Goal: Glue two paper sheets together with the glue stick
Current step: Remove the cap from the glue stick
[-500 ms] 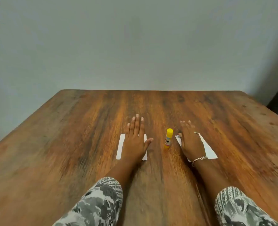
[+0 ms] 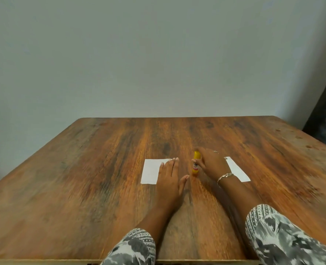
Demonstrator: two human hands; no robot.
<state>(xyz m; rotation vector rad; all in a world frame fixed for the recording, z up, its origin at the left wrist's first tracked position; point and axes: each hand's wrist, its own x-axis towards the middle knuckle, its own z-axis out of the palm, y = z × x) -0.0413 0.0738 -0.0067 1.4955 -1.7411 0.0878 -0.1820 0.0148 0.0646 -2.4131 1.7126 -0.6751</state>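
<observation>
Head view
Surface: I see a worn brown wooden table point(image 2: 100, 178) with streaked grain, set against a plain pale grey-green wall point(image 2: 139, 54).
Left hand: my left hand point(image 2: 168, 175) lies flat, palm down, fingers straight and released, thumb spread toward the right.
Left sheet: a small white rectangular paper sheet point(image 2: 150, 171) lies flat on the table; the fingers of the left hand cover its right edge, and the rest of it shows to the left of them.
Right hand: my right hand point(image 2: 211, 163) is curled around a yellow glue stick with a printed label point(image 2: 196, 163), thumb on the near-left side and fingers wrapped behind, grasping it.
Glue stick: it stands roughly upright with its base on or just above the table, between the two hands; I cannot tell which.
Right sheet: a second white rectangular paper sheet point(image 2: 237, 170) lies flat, angled, just right of the right hand's knuckles and wrist.
Wrist: a thin silver chain bracelet point(image 2: 224, 176) sits on the right wrist.
Sleeves: grey-and-white patterned sleeves point(image 2: 282, 236) cover both forearms.
</observation>
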